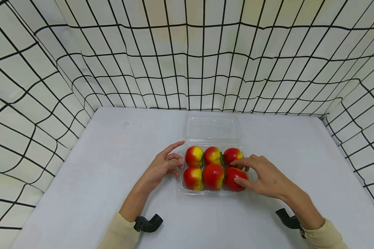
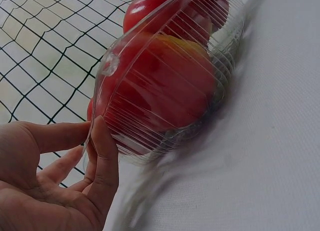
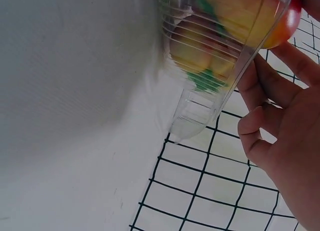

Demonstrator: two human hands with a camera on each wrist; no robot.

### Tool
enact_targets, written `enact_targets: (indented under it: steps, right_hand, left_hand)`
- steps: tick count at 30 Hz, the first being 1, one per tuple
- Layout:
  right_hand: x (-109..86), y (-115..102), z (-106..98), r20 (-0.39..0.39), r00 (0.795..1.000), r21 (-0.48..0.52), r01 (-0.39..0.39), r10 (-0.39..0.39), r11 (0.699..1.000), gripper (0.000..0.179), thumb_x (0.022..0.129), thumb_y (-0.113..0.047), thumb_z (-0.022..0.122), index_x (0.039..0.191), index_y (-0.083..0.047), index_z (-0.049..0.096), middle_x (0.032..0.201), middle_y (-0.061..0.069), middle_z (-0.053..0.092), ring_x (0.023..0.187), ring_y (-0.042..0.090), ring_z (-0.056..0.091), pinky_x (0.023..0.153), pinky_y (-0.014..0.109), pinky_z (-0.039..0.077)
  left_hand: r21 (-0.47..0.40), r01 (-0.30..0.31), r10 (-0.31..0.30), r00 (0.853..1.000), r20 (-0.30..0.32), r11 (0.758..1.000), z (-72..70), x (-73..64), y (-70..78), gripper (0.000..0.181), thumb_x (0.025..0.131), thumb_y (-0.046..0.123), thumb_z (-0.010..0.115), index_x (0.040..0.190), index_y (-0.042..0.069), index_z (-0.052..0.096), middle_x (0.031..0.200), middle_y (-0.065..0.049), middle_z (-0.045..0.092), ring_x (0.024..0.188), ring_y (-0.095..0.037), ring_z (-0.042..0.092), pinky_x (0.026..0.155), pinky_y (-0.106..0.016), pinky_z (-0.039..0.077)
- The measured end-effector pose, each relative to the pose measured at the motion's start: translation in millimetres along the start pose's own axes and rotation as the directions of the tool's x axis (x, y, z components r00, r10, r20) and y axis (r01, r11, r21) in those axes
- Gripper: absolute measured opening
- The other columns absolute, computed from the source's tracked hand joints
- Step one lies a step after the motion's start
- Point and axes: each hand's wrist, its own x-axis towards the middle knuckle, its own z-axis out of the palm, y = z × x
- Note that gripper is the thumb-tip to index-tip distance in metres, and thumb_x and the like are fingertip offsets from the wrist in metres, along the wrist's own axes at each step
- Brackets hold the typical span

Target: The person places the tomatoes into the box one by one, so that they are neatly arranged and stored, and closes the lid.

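A clear plastic clamshell box (image 1: 188, 192) holds several red and yellow fruits in two rows of three. My left hand (image 1: 162, 167) is at its left side; in the left wrist view the thumb and a finger pinch the rim beside a red fruit (image 2: 155, 86). My right hand (image 1: 265, 176) reaches over the right end and grips the front right fruit (image 1: 232, 185), thumb in front and index finger behind. That index fingertip overlaps the back right fruit (image 1: 232, 154). In the right wrist view, green leaves (image 3: 206, 81) show through the ribbed wall.
The clear lid (image 1: 212, 127) lies folded back behind the box. A white cloth covers the table (image 1: 127, 138). Black wire netting (image 1: 202, 55) over white panels encloses the back and both sides. Each wrist wears a black camera mount (image 1: 148, 223).
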Motion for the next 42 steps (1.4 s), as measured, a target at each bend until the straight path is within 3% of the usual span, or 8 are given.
enact_targets:
  steps: [5, 13, 18, 25, 29, 36, 42]
  right_hand:
    - [-0.3, 0, 2, -0.037, 0.999, 0.001, -0.017, 0.017, 1.000, 0.035, 0.087, -0.045, 0.081, 0.117, -0.028, 0.073, 0.102, -0.008, 0.069, 0.097, 0.012, 0.057, 0.077, 0.031, 0.053]
    - [3.8, 1, 8, -0.124, 0.989, -0.118, 0.069, -0.084, 0.991, 0.028, 0.089, -0.048, 0.078, 0.106, -0.025, 0.080, 0.100, -0.011, 0.076, 0.095, 0.009, 0.060, 0.086, 0.038, 0.050]
    - [5.2, -3, 8, -0.136, 0.984, -0.175, 0.087, -0.112, 0.981, 0.029, 0.090, -0.048, 0.077, 0.106, -0.024, 0.082, 0.098, -0.008, 0.075, 0.094, 0.010, 0.061, 0.087, 0.039, 0.051]
    - [-3.8, -3, -3, -0.046, 0.999, -0.053, 0.013, -0.015, 0.999, 0.048, 0.079, -0.049, 0.087, 0.120, -0.028, 0.072, 0.109, -0.011, 0.070, 0.098, 0.010, 0.058, 0.079, 0.036, 0.057]
    - [-5.5, -1, -7, 0.013, 0.999, -0.039, 0.040, -0.040, 0.998, 0.051, 0.074, -0.041, 0.093, 0.119, -0.029, 0.071, 0.108, -0.014, 0.071, 0.100, 0.008, 0.058, 0.085, 0.038, 0.056]
    - [-4.4, 0, -7, 0.061, 0.997, 0.022, 0.053, -0.055, 0.998, 0.047, 0.080, -0.032, 0.090, 0.123, -0.023, 0.074, 0.118, -0.004, 0.071, 0.110, 0.018, 0.063, 0.092, 0.046, 0.062]
    - [-2.6, -2, -5, 0.055, 0.997, 0.046, 0.054, -0.057, 0.997, 0.047, 0.083, -0.029, 0.088, 0.126, -0.017, 0.075, 0.117, 0.000, 0.068, 0.111, 0.019, 0.063, 0.087, 0.037, 0.065]
  left_hand:
    - [-0.002, 0.004, -0.004, 1.000, 0.000, 1.000, 0.1, 0.0, -0.5, 0.065, 0.102, 0.013, 0.063, 0.161, 0.023, 0.039, 0.089, 0.004, 0.061, 0.082, -0.013, 0.062, 0.070, -0.025, 0.063]
    - [0.001, 0.003, -0.003, 1.000, 0.005, 1.000, 0.5, 0.6, -0.1, 0.065, 0.102, 0.013, 0.064, 0.161, 0.023, 0.039, 0.090, 0.003, 0.061, 0.084, -0.015, 0.062, 0.070, -0.025, 0.063]
    - [0.002, 0.004, -0.004, 1.000, 0.006, 1.000, 0.9, 0.4, 0.4, 0.065, 0.101, 0.014, 0.064, 0.160, 0.024, 0.040, 0.090, 0.003, 0.062, 0.084, -0.015, 0.062, 0.071, -0.026, 0.063]
    - [0.003, 0.006, -0.006, 1.000, 0.005, 1.000, 1.0, 0.5, 0.8, 0.065, 0.101, 0.014, 0.064, 0.161, 0.023, 0.039, 0.090, 0.003, 0.062, 0.084, -0.015, 0.062, 0.071, -0.025, 0.063]
    - [0.002, 0.007, -0.007, 1.000, 0.002, 1.000, 1.2, 0.5, 0.7, 0.065, 0.101, 0.014, 0.064, 0.161, 0.023, 0.039, 0.090, 0.003, 0.061, 0.084, -0.015, 0.062, 0.071, -0.025, 0.063]
    - [0.004, 0.005, -0.005, 1.000, 0.002, 1.000, 1.2, 0.8, 0.0, 0.065, 0.101, 0.014, 0.064, 0.161, 0.023, 0.039, 0.091, 0.002, 0.061, 0.084, -0.016, 0.062, 0.071, -0.025, 0.063]
    - [0.008, 0.005, -0.005, 1.000, 0.000, 1.000, 1.0, 0.5, -0.4, 0.065, 0.101, 0.014, 0.065, 0.161, 0.023, 0.039, 0.092, 0.002, 0.062, 0.085, -0.016, 0.063, 0.072, -0.025, 0.063]
